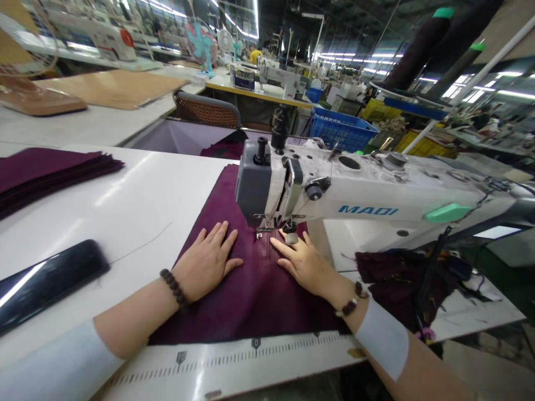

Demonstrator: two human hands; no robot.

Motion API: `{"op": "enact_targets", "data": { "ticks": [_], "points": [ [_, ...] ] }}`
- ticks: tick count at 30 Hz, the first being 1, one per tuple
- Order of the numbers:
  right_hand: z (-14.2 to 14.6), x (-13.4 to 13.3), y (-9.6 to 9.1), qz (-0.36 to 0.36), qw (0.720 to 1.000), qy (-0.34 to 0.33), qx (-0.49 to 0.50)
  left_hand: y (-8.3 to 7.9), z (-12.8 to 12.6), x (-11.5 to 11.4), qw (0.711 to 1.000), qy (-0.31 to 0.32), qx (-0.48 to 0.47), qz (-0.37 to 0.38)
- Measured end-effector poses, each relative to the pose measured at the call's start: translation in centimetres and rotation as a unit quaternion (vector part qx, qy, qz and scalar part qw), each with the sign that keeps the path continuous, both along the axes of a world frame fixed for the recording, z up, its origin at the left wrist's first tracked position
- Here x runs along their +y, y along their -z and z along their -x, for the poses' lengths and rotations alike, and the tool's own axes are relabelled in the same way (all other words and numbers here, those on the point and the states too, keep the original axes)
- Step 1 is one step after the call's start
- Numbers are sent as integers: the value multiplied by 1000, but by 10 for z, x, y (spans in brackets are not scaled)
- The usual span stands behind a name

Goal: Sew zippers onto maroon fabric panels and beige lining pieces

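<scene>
A maroon fabric panel (251, 301) lies flat on the white sewing table, under the head of a sewing machine (334, 195). The presser foot (259, 235) stands over a narrow stitched or slit strip (268, 245) in the cloth. My left hand (211, 259) rests open on the panel, left of the foot, fingers spread. My right hand (307, 262) lies on the cloth right of the foot, fingers apart and pointing at the strip. Its upper fingers are partly hidden behind the machine's parts. Neither hand grips anything.
A stack of maroon pieces (50, 172) and a black phone (54, 284) lie at left. Further maroon pieces (401, 278) are heaped under the machine arm at right. A printed ruler (221, 359) runs along the front edge. Thread cones (422, 50) and a blue crate (343, 129) stand behind.
</scene>
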State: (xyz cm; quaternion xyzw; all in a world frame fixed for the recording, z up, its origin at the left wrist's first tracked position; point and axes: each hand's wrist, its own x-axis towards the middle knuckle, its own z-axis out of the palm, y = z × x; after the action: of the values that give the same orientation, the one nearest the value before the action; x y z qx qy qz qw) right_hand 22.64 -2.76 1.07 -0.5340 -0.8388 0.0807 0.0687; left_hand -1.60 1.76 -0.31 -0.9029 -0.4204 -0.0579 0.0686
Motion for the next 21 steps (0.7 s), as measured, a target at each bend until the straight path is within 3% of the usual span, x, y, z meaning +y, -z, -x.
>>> {"op": "enact_targets", "data": {
  "ticks": [3,8,15,18,21],
  "points": [
    [0,13,-4,2,1000,-20,1,-8,-6,9,1000,14,-7,-7],
    [6,15,1,-22,999,-9,31,-21,-20,1,989,143,-41,19],
    [1,29,8,-24,999,-10,34,-7,-27,-2,985,160,-58,40],
    [-2,28,-4,-21,999,-14,44,-2,-24,0,983,164,-70,39],
    [-19,9,-35,27,994,-37,101,-1,-23,-1,983,163,-74,41]
  ]
}}
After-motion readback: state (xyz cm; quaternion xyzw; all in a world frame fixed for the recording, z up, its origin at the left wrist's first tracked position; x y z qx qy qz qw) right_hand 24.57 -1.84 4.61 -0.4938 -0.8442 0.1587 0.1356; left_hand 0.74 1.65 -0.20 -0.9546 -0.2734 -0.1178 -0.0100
